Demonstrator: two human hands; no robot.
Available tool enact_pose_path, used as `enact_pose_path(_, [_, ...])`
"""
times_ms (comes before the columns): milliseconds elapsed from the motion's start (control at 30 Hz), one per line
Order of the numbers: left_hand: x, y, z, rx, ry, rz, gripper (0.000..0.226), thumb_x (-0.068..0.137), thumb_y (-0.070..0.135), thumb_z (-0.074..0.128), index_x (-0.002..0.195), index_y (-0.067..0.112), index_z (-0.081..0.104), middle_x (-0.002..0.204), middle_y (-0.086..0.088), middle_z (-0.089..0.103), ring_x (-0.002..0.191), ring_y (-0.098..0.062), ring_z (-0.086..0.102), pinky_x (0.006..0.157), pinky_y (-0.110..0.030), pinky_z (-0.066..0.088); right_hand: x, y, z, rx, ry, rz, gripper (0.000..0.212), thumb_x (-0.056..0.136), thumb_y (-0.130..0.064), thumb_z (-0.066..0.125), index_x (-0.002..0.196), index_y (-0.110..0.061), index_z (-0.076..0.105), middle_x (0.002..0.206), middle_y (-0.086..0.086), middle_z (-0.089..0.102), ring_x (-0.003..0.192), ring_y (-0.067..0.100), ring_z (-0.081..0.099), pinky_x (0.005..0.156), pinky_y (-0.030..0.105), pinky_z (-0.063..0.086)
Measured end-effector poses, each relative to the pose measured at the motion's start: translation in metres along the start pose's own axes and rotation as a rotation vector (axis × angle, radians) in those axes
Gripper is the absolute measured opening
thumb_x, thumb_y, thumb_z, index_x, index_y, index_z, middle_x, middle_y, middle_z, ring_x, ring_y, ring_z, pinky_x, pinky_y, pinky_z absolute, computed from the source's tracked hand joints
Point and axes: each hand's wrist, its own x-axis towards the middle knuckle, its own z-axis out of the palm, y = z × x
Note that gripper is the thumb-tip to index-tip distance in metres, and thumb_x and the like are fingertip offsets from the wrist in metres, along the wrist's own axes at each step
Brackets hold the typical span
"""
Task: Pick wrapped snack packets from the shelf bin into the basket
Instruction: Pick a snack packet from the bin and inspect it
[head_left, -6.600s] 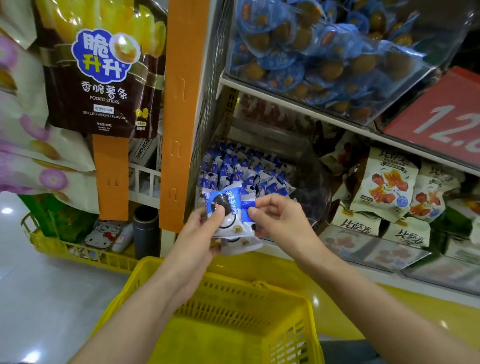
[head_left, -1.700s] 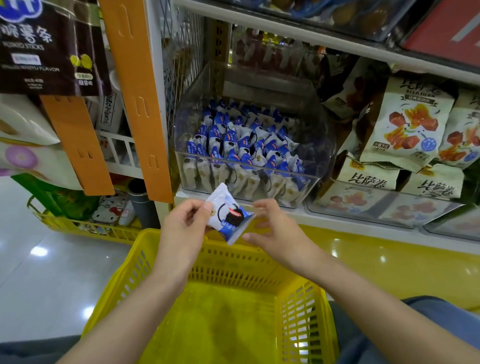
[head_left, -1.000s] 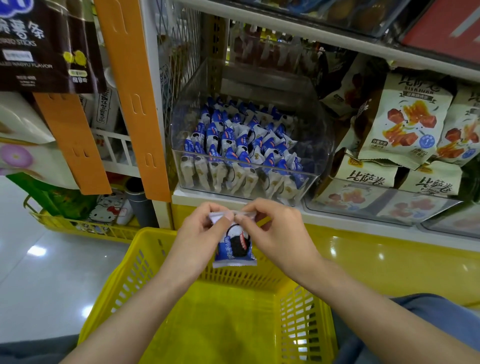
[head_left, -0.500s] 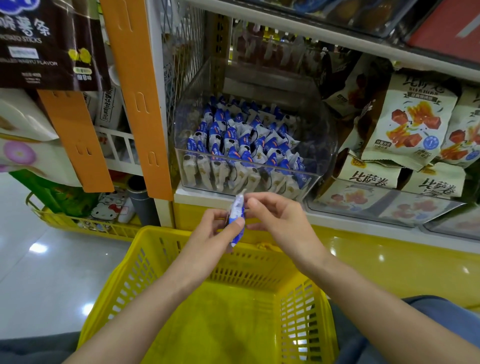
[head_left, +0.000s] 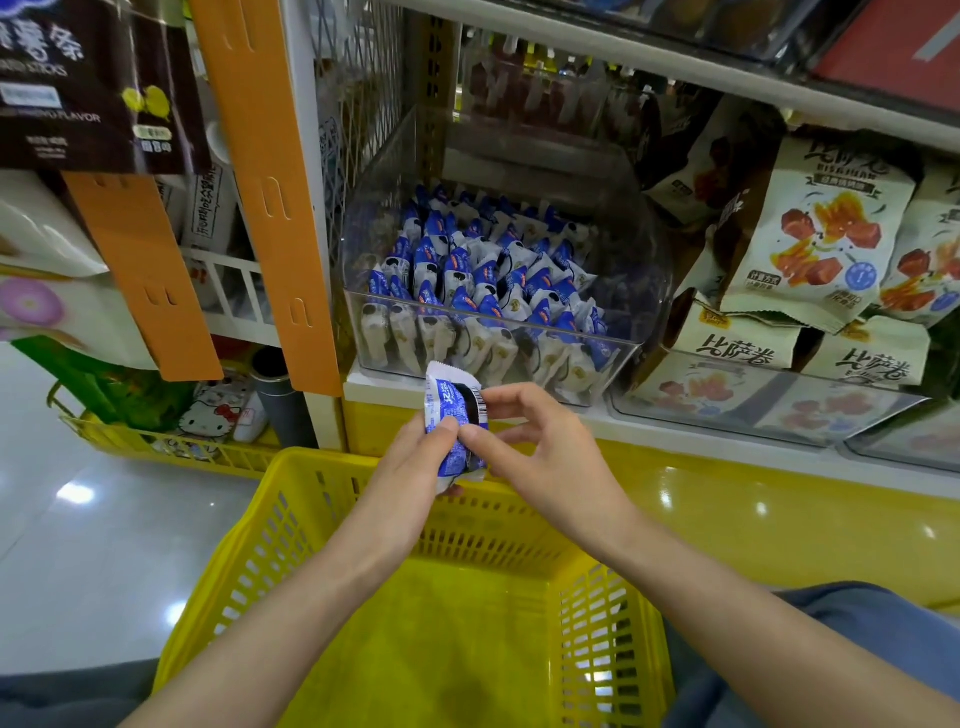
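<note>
Holding one snack packet (head_left: 453, 422) upright above the yellow basket (head_left: 332, 499): left hand (head_left: 410, 467) and right hand (head_left: 540, 452), fingers pinching it.

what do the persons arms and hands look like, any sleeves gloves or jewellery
The left hand and right hand are bare: no gloves and no rings in view. The left forearm and right forearm are bare too, with no sleeve, watch or bracelet showing anywhere up to the frame edge.
</note>
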Motion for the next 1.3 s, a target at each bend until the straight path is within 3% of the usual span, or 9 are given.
enact_pose_path(200, [-0.002,-0.003,0.002,0.158,0.047,0.076,0.019,0.098,0.02,0.038,0.106,0.023,0.054,0.116,-0.009,0.057,0.093,-0.012,0.057,0.068,-0.017,0.049,0.001,-0.002,-0.001,-0.005,-0.014,-0.021,0.027,0.085,-0.015,0.062,0.11,-0.025,0.063,0.098,-0.013,0.067,0.082,0.001,0.064,0.08,0.029,0.056])
enact_pose_path(300, [-0.002,-0.004,0.001,0.275,0.046,0.12,0.018,0.097,0.018,0.04,0.107,0.016,0.056,0.109,-0.011,0.058,0.104,-0.024,0.055,0.093,-0.035,0.044,-0.001,-0.001,-0.002,-0.084,-0.004,-0.07,0.031,0.087,-0.011,0.057,0.115,-0.023,0.063,0.102,-0.013,0.068,0.09,0.0,0.064,0.084,0.026,0.054])
enact_pose_path(367, [-0.005,-0.003,0.001,0.27,0.035,0.115,0.015,0.095,0.023,0.045,0.103,0.019,0.058,0.108,-0.011,0.06,0.104,-0.025,0.056,0.096,-0.044,0.042,-0.005,0.0,-0.001,-0.177,-0.001,-0.129,0.034,0.089,-0.013,0.053,0.121,-0.024,0.06,0.108,-0.01,0.069,0.098,0.005,0.063,0.085,0.03,0.053])
enact_pose_path(500, [-0.006,0.001,0.0,0.282,0.071,0.123,0.004,0.089,0.03,0.055,0.091,0.028,0.057,0.096,-0.006,0.065,0.094,-0.022,0.061,0.088,-0.046,0.048,-0.011,0.0,0.003,-0.313,-0.049,-0.221,0.039,0.092,-0.017,0.05,0.131,-0.02,0.052,0.112,0.008,0.068,0.1,0.026,0.064,0.085,0.043,0.051])
enact_pose_path(733, [0.0,-0.002,-0.005,0.413,0.13,0.091,0.007,0.09,0.023,0.056,0.092,0.017,0.056,0.085,-0.009,0.067,0.082,-0.027,0.065,0.076,-0.051,0.052,-0.007,0.0,0.002,-0.414,-0.086,-0.242,0.037,0.094,-0.014,0.042,0.128,-0.021,0.053,0.097,0.011,0.07,0.081,0.027,0.063,0.074,0.042,0.049])
enact_pose_path(900, [0.006,-0.006,-0.006,0.311,0.155,0.022,0.015,0.091,0.02,0.055,0.102,0.011,0.058,0.088,-0.01,0.067,0.084,-0.027,0.066,0.077,-0.047,0.055,-0.004,0.001,0.005,-0.278,-0.065,-0.165,0.034,0.095,-0.015,0.046,0.128,-0.019,0.054,0.118,0.001,0.066,0.109,0.014,0.059,0.092,0.03,0.047])
enact_pose_path(1000, [0.008,-0.005,-0.01,0.037,0.161,-0.037,0.026,0.093,0.018,0.051,0.117,0.009,0.056,0.098,-0.008,0.069,0.087,-0.019,0.068,0.069,-0.031,0.058,-0.003,-0.001,0.007,-0.148,-0.071,-0.03,0.039,0.093,-0.026,0.053,0.13,-0.016,0.046,0.129,-0.004,0.055,0.119,0.01,0.051,0.099,0.03,0.044])
enact_pose_path(1200, [0.007,-0.004,-0.012,0.069,0.171,0.052,0.026,0.092,0.01,0.052,0.116,0.017,0.05,0.107,-0.005,0.066,0.091,-0.014,0.066,0.082,-0.036,0.054,-0.002,-0.007,0.004,0.385,-0.248,0.282,0.028,0.088,-0.006,0.06,0.115,-0.004,0.054,0.107,0.009,0.063,0.076,0.013,0.064,0.07,0.022,0.056])
enact_pose_path(1300, [0.008,-0.004,-0.016,0.317,0.187,0.232,0.039,0.087,0.006,0.058,0.115,0.028,0.042,0.105,0.015,0.057,0.085,-0.001,0.059,0.071,-0.011,0.047,0.001,-0.006,-0.002,0.343,-0.241,0.269,0.03,0.086,-0.003,0.062,0.115,-0.005,0.056,0.091,0.002,0.065,0.065,0.004,0.062,0.063,0.015,0.054])
